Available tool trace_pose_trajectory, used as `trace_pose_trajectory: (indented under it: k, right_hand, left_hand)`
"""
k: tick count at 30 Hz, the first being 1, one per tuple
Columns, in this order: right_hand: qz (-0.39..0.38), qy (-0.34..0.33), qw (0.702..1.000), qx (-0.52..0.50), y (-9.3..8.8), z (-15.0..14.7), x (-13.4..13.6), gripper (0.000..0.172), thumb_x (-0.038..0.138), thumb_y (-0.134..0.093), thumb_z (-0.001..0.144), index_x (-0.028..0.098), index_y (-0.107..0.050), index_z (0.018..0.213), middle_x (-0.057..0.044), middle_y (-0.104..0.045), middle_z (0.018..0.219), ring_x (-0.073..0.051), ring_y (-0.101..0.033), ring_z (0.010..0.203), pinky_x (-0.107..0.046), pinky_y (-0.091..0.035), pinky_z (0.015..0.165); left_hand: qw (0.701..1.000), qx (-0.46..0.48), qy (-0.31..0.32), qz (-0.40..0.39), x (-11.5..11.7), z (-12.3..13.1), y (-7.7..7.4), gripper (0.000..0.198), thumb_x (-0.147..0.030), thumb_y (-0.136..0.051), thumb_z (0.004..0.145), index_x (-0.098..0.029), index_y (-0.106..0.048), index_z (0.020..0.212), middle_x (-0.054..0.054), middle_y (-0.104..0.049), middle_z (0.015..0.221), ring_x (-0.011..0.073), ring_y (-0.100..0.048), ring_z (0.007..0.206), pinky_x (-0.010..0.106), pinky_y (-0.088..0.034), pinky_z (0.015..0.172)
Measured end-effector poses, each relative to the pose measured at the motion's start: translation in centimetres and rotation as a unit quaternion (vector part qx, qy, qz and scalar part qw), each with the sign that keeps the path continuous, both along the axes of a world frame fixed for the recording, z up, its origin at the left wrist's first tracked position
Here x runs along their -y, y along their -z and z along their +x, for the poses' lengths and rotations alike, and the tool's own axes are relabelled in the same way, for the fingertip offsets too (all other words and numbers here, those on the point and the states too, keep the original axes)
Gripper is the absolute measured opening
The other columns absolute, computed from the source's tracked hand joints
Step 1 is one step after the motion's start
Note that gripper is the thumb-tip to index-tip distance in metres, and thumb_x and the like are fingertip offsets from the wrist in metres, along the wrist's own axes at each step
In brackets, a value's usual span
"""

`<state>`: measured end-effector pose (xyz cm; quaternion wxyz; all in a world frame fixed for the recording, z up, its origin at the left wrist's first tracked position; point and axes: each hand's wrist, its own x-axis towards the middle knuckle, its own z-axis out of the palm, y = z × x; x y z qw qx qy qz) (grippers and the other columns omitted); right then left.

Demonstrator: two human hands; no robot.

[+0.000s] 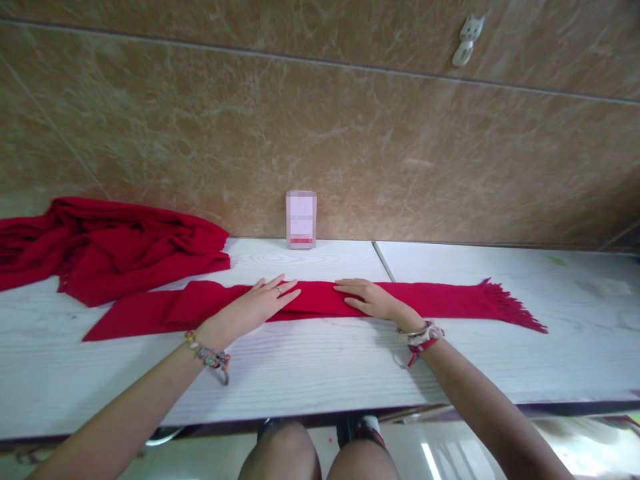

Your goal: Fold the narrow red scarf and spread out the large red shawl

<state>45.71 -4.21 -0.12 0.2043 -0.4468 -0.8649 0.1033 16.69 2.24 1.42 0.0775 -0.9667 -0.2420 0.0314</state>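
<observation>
A long red scarf (440,300), folded into a narrow band with fringe at one end, lies on the white desk (310,373). The left hand (260,305) and right hand (367,298) press flat on the scarf, fingers spread, gripping nothing.

Home room — marble-tile wall (320,127), white wooden table (320,380)

The long folded woollen scarf (320,300) is a plain deep red, fringe and all; the crumpled heap of soft cloth (115,247) is the same red; the flat wooden tabletop (300,373) is white with faint grey grain; the polished stone-tile wall (320,133) is brown, veined with paler marbling; the small upright card (301,220) is pale pink with a red band low down; a beaded bracelet (207,355) of many colours circles the wrist of the left hand (260,303); a red cord and pale bangle (423,335) sit at the right hand (367,299).
</observation>
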Motion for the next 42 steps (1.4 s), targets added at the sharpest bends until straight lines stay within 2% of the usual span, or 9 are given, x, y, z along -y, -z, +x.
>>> trace_pose_trajectory:
  k: [5, 8, 15, 19, 22, 28, 33, 37, 42]
  right_hand:
    - [-0.001, -0.004, 1.000, 0.001, 0.3, 0.2, -0.2, 0.040, 0.032, -0.038, 0.089, 0.017, -0.052, 0.123, -0.011, -0.052, 0.127, -0.020, -0.048, 0.116, -0.040, -0.038, 0.099]
    - [0.000, -0.001, 1.000, 0.000, 0.4, 0.2, -0.3, 0.040, 0.032, -0.038, 0.089, 0.017, -0.052, 0.123, -0.011, -0.052, 0.127, -0.021, -0.048, 0.116, -0.040, -0.038, 0.099]
    - [0.000, 0.004, 1.000, 0.011, -0.1, -0.2, 0.1, 0.039, 0.031, -0.037, 0.089, 0.019, -0.051, 0.124, -0.009, -0.053, 0.126, -0.020, -0.047, 0.117, -0.038, -0.038, 0.099]
    - [0.026, 0.016, 0.999, 0.035, -0.1, -0.1, 0.5, 0.039, 0.030, -0.037, 0.090, 0.024, -0.047, 0.127, -0.007, -0.051, 0.129, -0.020, -0.045, 0.119, -0.042, -0.034, 0.102]
    - [0.049, 0.024, 0.997, 0.059, -0.5, -0.6, 0.4, 0.041, 0.030, -0.039, 0.090, 0.027, -0.042, 0.130, -0.007, -0.044, 0.135, -0.024, -0.037, 0.125, -0.051, -0.027, 0.103]
    - [0.032, -0.074, 0.995, 0.062, -2.4, -7.1, -1.6, 0.045, 0.038, -0.040, 0.090, 0.028, -0.037, 0.133, -0.006, -0.039, 0.138, -0.023, -0.031, 0.129, -0.049, -0.023, 0.105]
    - [-0.019, -0.144, 0.987, 0.071, -1.7, -11.4, -3.4, 0.046, 0.041, -0.037, 0.090, 0.026, -0.037, 0.134, -0.006, -0.039, 0.138, -0.022, -0.030, 0.129, -0.051, -0.019, 0.105]
    - [-0.022, -0.145, 0.988, 0.046, -0.5, -11.3, -3.7, 0.045, 0.042, -0.036, 0.090, 0.027, -0.038, 0.133, -0.006, -0.039, 0.138, -0.021, -0.030, 0.129, -0.049, -0.017, 0.106]
    - [-0.026, -0.147, 0.987, 0.057, -0.5, -11.0, -3.7, 0.046, 0.044, -0.038, 0.089, 0.027, -0.040, 0.132, -0.006, -0.038, 0.139, -0.021, -0.030, 0.129, -0.048, -0.017, 0.106]
  left_hand:
    - [0.997, -0.036, -0.066, -0.032, 0.8, -1.5, 1.2, 0.083, 0.013, -0.022, 0.065, -0.026, -0.026, 0.138, 0.005, -0.027, 0.145, 0.0236, -0.015, 0.134, 0.044, -0.029, 0.101]
    - [0.995, -0.026, -0.080, -0.054, 1.2, -1.5, 1.4, 0.082, 0.011, -0.022, 0.065, -0.026, -0.024, 0.139, 0.004, -0.025, 0.146, 0.0236, -0.014, 0.134, 0.044, -0.027, 0.103]
    - [0.996, -0.007, -0.087, -0.034, 1.1, -2.5, 0.2, 0.071, 0.005, -0.024, 0.073, -0.025, -0.030, 0.137, 0.006, -0.030, 0.143, 0.0223, -0.024, 0.132, 0.045, -0.028, 0.101]
    - [0.995, 0.000, -0.103, 0.001, 1.0, -5.1, -0.9, 0.051, -0.017, -0.034, 0.086, -0.025, -0.032, 0.136, 0.008, -0.033, 0.142, 0.0264, -0.027, 0.130, 0.050, -0.025, 0.101]
    - [0.992, 0.001, -0.129, 0.002, 0.5, -8.0, -1.4, 0.050, -0.039, -0.038, 0.088, -0.026, -0.031, 0.136, 0.008, -0.034, 0.141, 0.0284, -0.025, 0.131, 0.051, -0.022, 0.102]
    - [0.985, 0.010, -0.169, -0.037, -0.8, -13.4, -1.2, 0.068, -0.056, -0.040, 0.083, -0.019, -0.027, 0.138, 0.013, -0.025, 0.145, 0.0285, -0.020, 0.132, 0.044, -0.026, 0.103]
    - [0.981, 0.051, -0.178, -0.062, -1.4, -16.7, -1.2, 0.070, -0.050, -0.041, 0.084, -0.017, -0.016, 0.141, 0.013, -0.021, 0.146, 0.0225, -0.026, 0.131, 0.035, -0.030, 0.102]
    - [0.977, 0.063, -0.183, -0.088, -1.6, -18.8, -1.7, 0.065, -0.041, -0.040, 0.087, -0.016, -0.014, 0.141, 0.012, -0.028, 0.143, 0.0215, -0.032, 0.128, 0.034, -0.031, 0.102]
    - [0.976, 0.047, -0.200, -0.071, -1.8, -20.2, -1.7, 0.063, -0.039, -0.046, 0.084, -0.015, -0.025, 0.138, 0.011, -0.027, 0.144, 0.0226, -0.031, 0.129, 0.035, -0.031, 0.103]
